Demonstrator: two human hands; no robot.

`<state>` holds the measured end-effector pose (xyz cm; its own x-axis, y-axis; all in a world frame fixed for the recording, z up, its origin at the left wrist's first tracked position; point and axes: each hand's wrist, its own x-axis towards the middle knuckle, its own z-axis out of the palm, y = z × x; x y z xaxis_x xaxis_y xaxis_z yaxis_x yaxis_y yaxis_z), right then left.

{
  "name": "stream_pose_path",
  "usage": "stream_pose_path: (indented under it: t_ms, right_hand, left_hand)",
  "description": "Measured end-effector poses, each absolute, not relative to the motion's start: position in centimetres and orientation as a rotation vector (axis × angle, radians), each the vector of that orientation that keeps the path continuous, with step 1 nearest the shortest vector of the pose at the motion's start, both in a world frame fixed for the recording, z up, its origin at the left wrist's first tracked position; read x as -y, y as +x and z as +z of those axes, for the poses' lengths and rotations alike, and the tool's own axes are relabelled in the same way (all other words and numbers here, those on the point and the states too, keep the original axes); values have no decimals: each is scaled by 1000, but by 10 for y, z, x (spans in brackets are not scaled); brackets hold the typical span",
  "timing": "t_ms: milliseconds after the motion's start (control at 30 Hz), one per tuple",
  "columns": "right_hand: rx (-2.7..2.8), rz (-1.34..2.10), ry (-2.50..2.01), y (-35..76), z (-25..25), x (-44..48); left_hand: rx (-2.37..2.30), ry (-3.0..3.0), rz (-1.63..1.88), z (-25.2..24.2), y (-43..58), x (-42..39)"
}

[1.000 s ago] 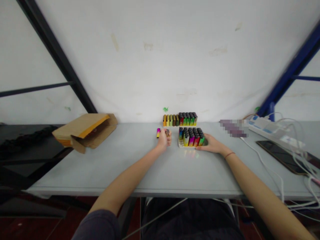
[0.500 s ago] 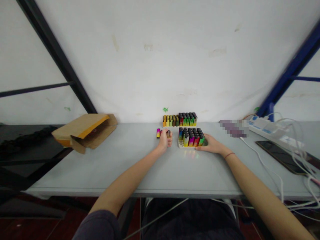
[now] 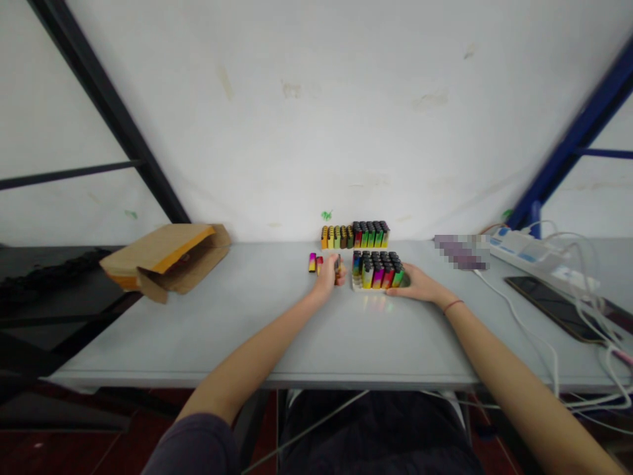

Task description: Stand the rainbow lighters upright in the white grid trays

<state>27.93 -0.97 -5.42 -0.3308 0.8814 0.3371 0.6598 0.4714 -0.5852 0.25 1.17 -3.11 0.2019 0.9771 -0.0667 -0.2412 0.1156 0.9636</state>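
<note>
A white tray of colourful lighters point(image 3: 376, 272) with black tops stands on the grey table point(image 3: 277, 330). My right hand point(image 3: 418, 284) rests against the tray's right side, fingers curled round it. Left of the tray, my left hand point(image 3: 327, 280) is closed round a lighter point(image 3: 337, 264) held upright. Two loose lighters stand on the table just left of that hand, one pink and yellow point(image 3: 312, 262) and one reddish point(image 3: 319, 264). A second row of lighters point(image 3: 355, 235) stands behind, against the wall.
An open cardboard box point(image 3: 165, 259) lies at the table's left end. At the right lie a power strip point(image 3: 531, 254), white cables point(image 3: 534, 343) and a dark phone point(image 3: 554, 300). Black and blue frame bars run up both sides. A white wall is close behind.
My left hand has shifted a little right toward the tray with the lighter. A second loose lighter now shows standing beside the pink one. My right hand stays on the tray.
</note>
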Motion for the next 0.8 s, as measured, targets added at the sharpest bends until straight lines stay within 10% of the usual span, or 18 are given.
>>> stream_pose_path:
  t_ms: [800]
  right_hand:
    - [2113, 491, -1278, 280, -54, 9]
  left_hand:
    - [-921, 1967, 1263, -53, -5, -20]
